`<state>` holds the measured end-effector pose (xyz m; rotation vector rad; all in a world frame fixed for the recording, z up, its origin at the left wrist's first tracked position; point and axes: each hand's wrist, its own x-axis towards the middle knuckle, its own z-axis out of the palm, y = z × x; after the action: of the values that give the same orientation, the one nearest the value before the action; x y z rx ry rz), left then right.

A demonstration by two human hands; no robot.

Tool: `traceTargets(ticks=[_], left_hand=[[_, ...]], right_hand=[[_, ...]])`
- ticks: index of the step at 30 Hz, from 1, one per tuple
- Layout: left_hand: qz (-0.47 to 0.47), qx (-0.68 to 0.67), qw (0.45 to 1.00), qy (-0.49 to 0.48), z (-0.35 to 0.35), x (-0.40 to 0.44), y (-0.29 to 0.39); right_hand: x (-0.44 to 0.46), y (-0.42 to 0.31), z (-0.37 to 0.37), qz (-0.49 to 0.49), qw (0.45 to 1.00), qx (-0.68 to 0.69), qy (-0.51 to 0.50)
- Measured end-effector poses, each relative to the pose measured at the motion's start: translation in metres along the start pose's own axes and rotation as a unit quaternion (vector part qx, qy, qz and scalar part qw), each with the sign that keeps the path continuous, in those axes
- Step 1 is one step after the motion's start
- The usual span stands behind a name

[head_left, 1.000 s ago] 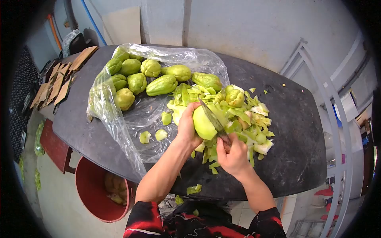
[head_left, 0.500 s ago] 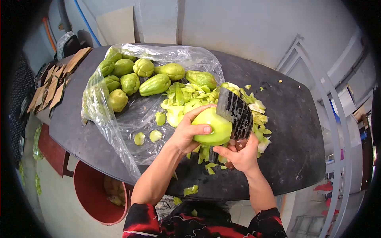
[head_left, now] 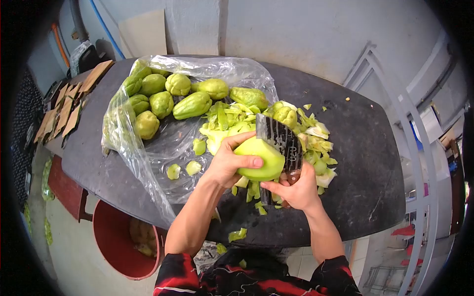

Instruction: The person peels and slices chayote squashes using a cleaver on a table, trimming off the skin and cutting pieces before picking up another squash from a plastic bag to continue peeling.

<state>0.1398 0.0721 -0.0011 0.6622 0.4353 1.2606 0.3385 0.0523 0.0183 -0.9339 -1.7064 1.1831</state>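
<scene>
My left hand (head_left: 228,163) is wrapped round a peeled, pale green chayote (head_left: 260,159), thumb across its near side. My right hand (head_left: 299,188) grips the brown handle of a broad cleaver (head_left: 282,140), whose dark, wet blade stands upright against the chayote's right side. Green peelings (head_left: 224,121) are heaped on the table behind and beside my hands. Unpeeled chayotes (head_left: 192,105) lie behind to the left on a clear plastic bag (head_left: 163,163). Another chayote (head_left: 285,115) sits just beyond the blade. My right fingertips are partly hidden around the handle.
The dark table (head_left: 365,163) has a rounded edge close to my body. Below its left side stands a red bin (head_left: 113,246) with pale pieces inside. Grey metal rails (head_left: 417,148) rise at the right, and cardboard pieces (head_left: 64,113) lie at the far left.
The cleaver and the chayote have shifted slightly left and the blade has dropped lower. More of the whole chayote behind the blade now shows. Both hands keep their grips.
</scene>
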Motion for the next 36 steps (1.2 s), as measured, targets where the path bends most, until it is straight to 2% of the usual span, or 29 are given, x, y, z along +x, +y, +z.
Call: traceTargets(ticks=[3,6,8,9,11,13,14,15,17,19,21,22,23,25,27,29,31,32,34,36], left_hand=[[0.021,-0.046,0.999,0.003,0.006,-0.001,-0.004],[-0.015,-0.017,1.0,0.013,0.007,-0.002,0.0],[-0.034,0.074,0.996,-0.02,0.003,-0.002,0.004],[-0.037,0.074,0.996,-0.018,0.004,-0.002,0.0],[0.013,-0.042,0.999,0.002,0.008,0.001,-0.01],[0.024,-0.051,0.998,0.014,0.008,0.003,-0.011],[-0.001,-0.013,1.0,0.005,0.007,0.002,-0.007],[-0.026,0.025,0.999,-0.003,0.006,-0.001,-0.005],[-0.024,0.059,0.998,-0.003,0.003,-0.002,-0.002],[-0.025,0.091,0.996,-0.003,0.006,-0.002,-0.006],[0.02,-0.057,0.997,0.043,0.015,0.002,-0.015],[0.023,-0.056,0.997,0.043,0.013,0.003,-0.017],[0.024,-0.056,0.997,0.043,0.011,0.003,-0.015],[-0.03,0.028,0.999,0.02,0.003,0.001,-0.01],[-0.022,0.03,0.999,0.015,0.001,0.0,-0.011],[-0.013,0.032,0.999,0.011,0.003,-0.002,-0.014],[0.033,-0.037,0.997,0.061,0.014,0.001,-0.022],[0.041,-0.028,0.997,0.058,0.015,0.002,-0.023],[0.015,-0.017,0.998,0.053,0.013,0.0,-0.02],[-0.01,-0.007,0.999,0.051,0.01,-0.002,-0.017]], right_hand=[[-0.002,0.008,0.01,0.033,0.996,0.07,0.05],[0.002,0.004,-0.003,-0.002,1.0,0.007,-0.003],[0.002,0.006,-0.003,0.003,1.0,-0.001,0.005],[0.001,0.009,0.001,0.003,1.0,0.012,0.01],[0.0,0.013,0.009,0.002,0.999,0.037,0.019],[0.001,0.015,0.018,-0.06,0.981,0.171,0.075],[0.001,0.012,0.008,-0.036,0.988,0.146,0.026],[0.001,0.008,0.001,-0.034,0.988,0.146,0.026],[0.002,0.005,-0.007,0.011,0.991,0.116,-0.063],[0.001,0.012,-0.003,0.028,0.998,0.007,-0.058],[0.002,0.016,0.019,-0.052,0.983,0.171,0.05],[0.003,0.019,0.013,-0.086,0.992,0.081,0.036],[0.004,0.018,0.008,-0.086,0.992,0.081,0.035],[0.003,0.016,0.003,-0.026,0.994,0.105,-0.024],[0.003,0.015,0.005,-0.028,0.991,0.125,-0.028],[0.002,0.016,0.009,-0.013,0.999,0.049,0.012],[0.003,0.018,0.01,-0.013,0.999,0.038,0.028],[0.003,0.017,0.009,-0.017,0.997,0.065,0.027],[0.002,0.011,0.005,-0.017,0.995,0.092,0.025],[0.002,0.003,-0.004,0.022,0.998,0.055,-0.026]])
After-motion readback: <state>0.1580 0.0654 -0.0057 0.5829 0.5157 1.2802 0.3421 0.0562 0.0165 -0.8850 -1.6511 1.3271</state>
